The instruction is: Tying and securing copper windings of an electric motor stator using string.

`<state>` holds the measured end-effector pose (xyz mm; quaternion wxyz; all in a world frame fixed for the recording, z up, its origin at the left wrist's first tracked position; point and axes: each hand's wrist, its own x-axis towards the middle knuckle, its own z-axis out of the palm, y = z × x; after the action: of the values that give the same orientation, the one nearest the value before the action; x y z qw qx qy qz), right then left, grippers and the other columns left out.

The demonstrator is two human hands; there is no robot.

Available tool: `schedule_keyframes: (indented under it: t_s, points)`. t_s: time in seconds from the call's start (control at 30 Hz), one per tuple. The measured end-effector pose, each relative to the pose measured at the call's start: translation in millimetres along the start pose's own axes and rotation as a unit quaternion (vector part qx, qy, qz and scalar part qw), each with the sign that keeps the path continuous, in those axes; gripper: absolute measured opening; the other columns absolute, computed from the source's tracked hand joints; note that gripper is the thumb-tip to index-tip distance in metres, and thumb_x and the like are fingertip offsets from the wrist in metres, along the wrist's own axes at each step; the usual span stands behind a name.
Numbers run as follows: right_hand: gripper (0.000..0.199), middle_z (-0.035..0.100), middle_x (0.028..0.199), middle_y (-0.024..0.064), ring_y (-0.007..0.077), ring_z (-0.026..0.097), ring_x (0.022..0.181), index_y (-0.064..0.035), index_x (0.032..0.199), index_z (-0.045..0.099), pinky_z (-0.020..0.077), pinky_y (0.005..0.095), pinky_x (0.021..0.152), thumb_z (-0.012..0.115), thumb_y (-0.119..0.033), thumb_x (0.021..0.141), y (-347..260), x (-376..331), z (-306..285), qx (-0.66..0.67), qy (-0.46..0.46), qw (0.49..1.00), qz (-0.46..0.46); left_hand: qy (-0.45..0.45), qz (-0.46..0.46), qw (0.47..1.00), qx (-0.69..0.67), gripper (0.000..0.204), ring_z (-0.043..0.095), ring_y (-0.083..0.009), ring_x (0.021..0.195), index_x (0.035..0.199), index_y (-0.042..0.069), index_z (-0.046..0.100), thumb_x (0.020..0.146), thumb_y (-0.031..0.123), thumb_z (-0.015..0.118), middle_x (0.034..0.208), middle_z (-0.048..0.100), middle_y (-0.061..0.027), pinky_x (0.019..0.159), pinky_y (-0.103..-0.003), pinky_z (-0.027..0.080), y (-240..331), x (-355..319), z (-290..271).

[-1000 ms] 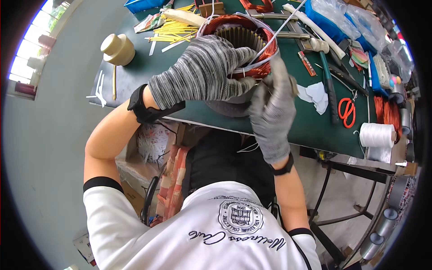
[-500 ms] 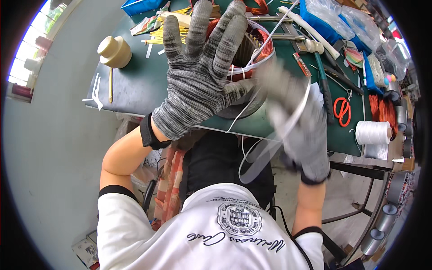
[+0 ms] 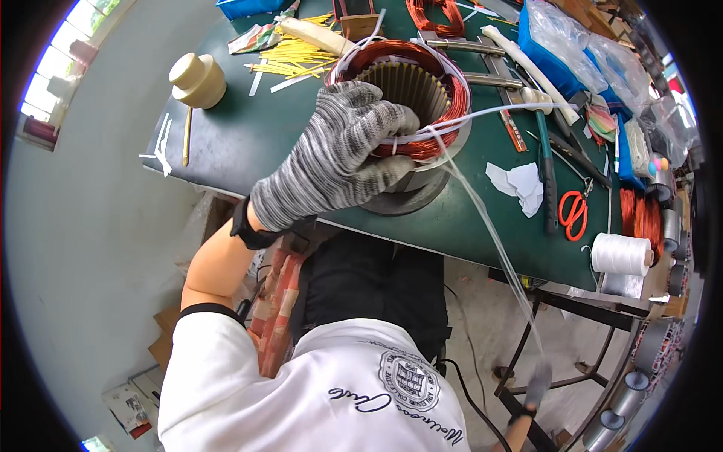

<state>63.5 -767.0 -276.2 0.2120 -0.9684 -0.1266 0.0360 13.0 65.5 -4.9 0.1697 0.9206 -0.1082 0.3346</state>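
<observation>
A motor stator point(image 3: 410, 84) with slotted inner walls stands upright on the table, ringed at its top by a copper winding point(image 3: 461, 75). My left hand point(image 3: 320, 162), in a grey striped glove, pinches the near-left edge of the winding between thumb and fingers. From that near edge a thin white cord point(image 3: 493, 226) runs taut down to the right. Its far end is at my right hand point(image 3: 537, 388), gloved, blurred and stretched far out at the lower right; the fingers seem closed on the cord. A thicker white sleeve point(image 3: 520, 109) sticks out rightward from the winding.
Right of the stator lie a rubber-handled mallet point(image 3: 547, 166), red-handled scissors point(image 3: 574, 215), paper scraps point(image 3: 520, 184) and a white cord spool point(image 3: 621, 254). Yellow strips point(image 3: 297, 56) and a cream stepped cylinder point(image 3: 197, 81) are on the left. Blue bins point(image 3: 546, 38) stand at the back right.
My right hand has swung from beside the stator to the lower right, drawing the cord out straight. My left hand has gone from spread fingers to a pinch on the winding edge.
</observation>
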Motion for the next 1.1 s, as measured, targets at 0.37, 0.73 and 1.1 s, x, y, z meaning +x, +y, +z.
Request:
schedule_keyframes:
  t_s: [0.37,0.73,1.1]
  points:
    - [0.028,0.058,0.102,0.0122,0.0307,0.056,0.092,-0.0078,0.104,0.059,0.0441,0.0410,0.082,0.063,-0.010,0.076,-477,138,20,0.062,-0.159,0.976,-0.137,-0.048,0.039,0.995,-0.074,0.035,0.048,-0.0265,0.099,0.102,0.010,0.062,0.069,0.016,0.072,0.097,0.062,-0.0032,0.095,-0.042,0.032,-4,8,-7]
    - [0.016,0.051,0.071,0.0031,0.0140,0.051,0.060,-0.0073,0.094,0.055,0.0427,0.0283,0.054,0.062,-0.016,0.082,-654,170,36,0.466,-0.099,0.849,-0.228,-0.020,0.028,0.998,0.053,0.030,0.057,-0.0295,0.086,0.102,0.005,0.058,0.072,0.009,0.061,0.098,0.060,-0.0095,0.084,-0.042,0.043,20,5,7]
    - [0.023,0.029,0.058,-0.0056,0.0031,0.021,0.037,-0.0094,0.097,0.055,0.0181,0.0192,0.029,0.044,-0.029,0.094,-671,169,45,0.887,-0.405,0.217,-0.043,0.050,0.104,0.990,0.087,0.026,0.055,-0.0275,0.077,0.094,0.008,0.057,0.069,0.014,0.060,0.087,0.057,-0.0072,0.072,-0.041,0.044,8,-1,14]
